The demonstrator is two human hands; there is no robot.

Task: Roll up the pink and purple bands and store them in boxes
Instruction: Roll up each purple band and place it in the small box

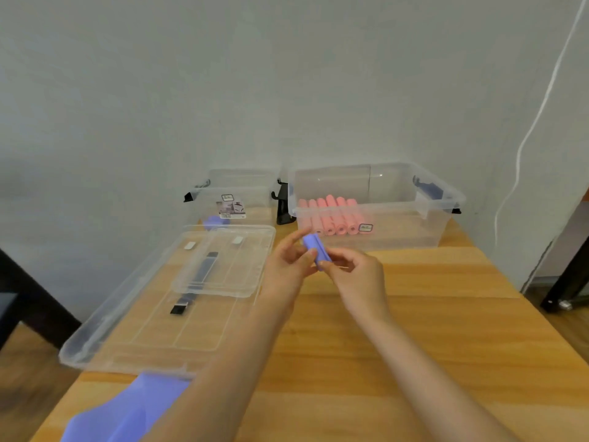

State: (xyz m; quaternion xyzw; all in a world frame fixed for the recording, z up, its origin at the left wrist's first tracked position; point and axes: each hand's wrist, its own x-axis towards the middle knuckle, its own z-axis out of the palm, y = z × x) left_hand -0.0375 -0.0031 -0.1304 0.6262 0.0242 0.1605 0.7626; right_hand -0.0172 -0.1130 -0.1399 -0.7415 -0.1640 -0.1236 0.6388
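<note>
Both the left hand (287,263) and right hand (357,275) pinch the small, soft purple rubber band roll (316,250), likely light and springy, best gripped across its ends.

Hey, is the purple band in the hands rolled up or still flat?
Rolled up: the purple band is a short compact roll pinched between the left hand and right hand.

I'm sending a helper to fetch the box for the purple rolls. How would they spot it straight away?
On the wooden table, look along the back edge by the wall, where two clear plastic boxes stand side by side. Take the smaller left box, behind the stacked clear lids. It holds a purple roll and has a photo label, while the right box holds pink rolls.
</note>
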